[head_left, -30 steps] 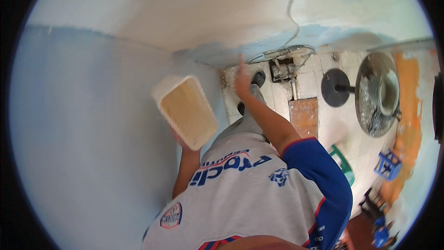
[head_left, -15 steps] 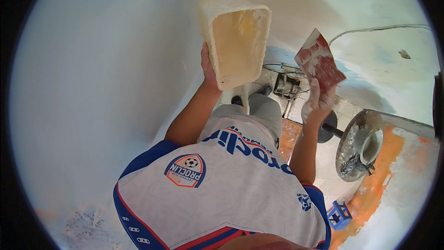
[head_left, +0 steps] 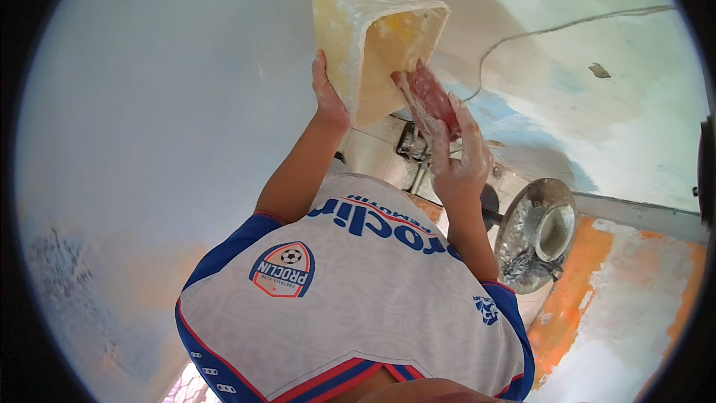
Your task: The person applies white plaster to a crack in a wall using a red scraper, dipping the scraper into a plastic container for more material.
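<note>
Left hand (head_left: 328,101) clamped on stiff, putty-caked tub (head_left: 373,37), probably slick, best gripped by its side wall; right hand (head_left: 459,157) closed around red-handled scraper (head_left: 425,101) dipping inside.

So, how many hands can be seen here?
2. The left hand holds the yellow tub; the right hand pushes a red scraper into it.
</note>
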`<control>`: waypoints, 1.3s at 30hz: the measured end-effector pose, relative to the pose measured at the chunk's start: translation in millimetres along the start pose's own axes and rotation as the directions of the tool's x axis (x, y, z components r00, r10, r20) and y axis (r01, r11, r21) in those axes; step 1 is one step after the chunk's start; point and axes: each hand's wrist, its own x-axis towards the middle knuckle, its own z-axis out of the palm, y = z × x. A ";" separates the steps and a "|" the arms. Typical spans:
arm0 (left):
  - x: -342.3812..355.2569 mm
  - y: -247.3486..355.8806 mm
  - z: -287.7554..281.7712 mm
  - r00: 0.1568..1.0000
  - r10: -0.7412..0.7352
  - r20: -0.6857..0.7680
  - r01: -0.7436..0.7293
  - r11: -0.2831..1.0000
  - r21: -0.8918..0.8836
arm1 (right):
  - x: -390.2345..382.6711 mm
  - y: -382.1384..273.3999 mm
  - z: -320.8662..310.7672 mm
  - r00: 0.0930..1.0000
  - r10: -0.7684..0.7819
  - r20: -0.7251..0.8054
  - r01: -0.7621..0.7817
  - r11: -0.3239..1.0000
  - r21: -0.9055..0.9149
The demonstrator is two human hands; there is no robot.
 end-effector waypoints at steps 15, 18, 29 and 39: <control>-83.8 -113.6 69.3 0.999 0.043 0.014 -0.042 0.996 -0.072 | -45.7 28.5 -100.8 0.996 -0.093 -0.006 0.093 0.994 -0.056; -94.1 -127.2 68.1 0.996 0.061 0.072 -0.054 0.994 -0.098 | -59.4 30.6 -113.4 0.998 -0.060 -0.007 0.060 0.998 -0.015; -131.3 -161.8 85.2 0.981 0.085 0.175 -0.058 0.986 -0.156 | -83.8 28.9 -136.2 0.999 -0.011 0.050 0.003 0.990 0.144; -141.2 -183.2 52.3 0.989 0.046 0.139 -0.017 0.979 -0.203 | -112.6 17.6 -137.7 0.893 0.294 0.340 -0.443 0.707 0.551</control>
